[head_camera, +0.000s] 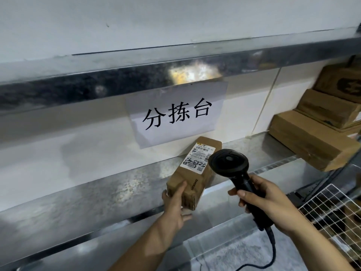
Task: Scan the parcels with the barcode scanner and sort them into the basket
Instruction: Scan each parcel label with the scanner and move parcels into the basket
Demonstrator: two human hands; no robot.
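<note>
Brown cardboard parcel (192, 178) lies lengthwise on the steel bench (97, 192), approx. mid-bench. Its near end is at the front edge and its far end reaches toward the back wall, under the paper sign (175, 114). White shipping label (197, 159) is on top, w/ handwritten digits across it.

Left hand (175, 204) grips the parcel's near end: thumb is up on the top face, fingers curl beneath the near edge. Can't tell whether that end is lifted off the bench or resting on it.

Right hand (271, 204) is wrapped tight round the handle of the black scanner (228, 163), forefinger forward along the grip. The scanner's head hangs over the parcel's right side, just beside the label (touching or not, can't tell). Its cable (272, 249) drops from the handle's butt toward the bottom of the view.

White wire basket (332, 208) sits low on the right, below the bench's front edge, just past the right wrist. A stack of cardboard boxes (312, 143) fills the bench's right back corner. A dark metal shelf (78, 83) runs above the sign.
</note>
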